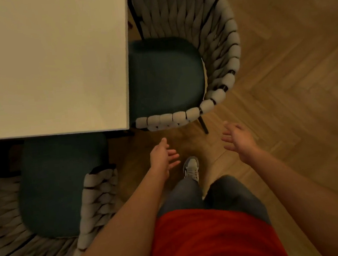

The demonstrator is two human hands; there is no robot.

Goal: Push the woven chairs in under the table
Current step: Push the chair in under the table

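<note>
A white table (48, 63) fills the upper left. On its right side stands a woven grey chair (220, 45) with a dark teal seat, the seat partly under the table edge. A second woven chair (96, 200) with the same teal seat stands at the table's near side, lower left, its seat mostly out from under the table. My left hand (163, 157) is open, fingers spread, just below the first chair's near arm and not touching it. My right hand (238, 139) is open too, to the right of that chair's black leg.
Herringbone wood floor (285, 94) spreads to the right and between the chairs. My legs in grey trousers, one grey sneaker (191, 167) and a red shirt show at the bottom centre.
</note>
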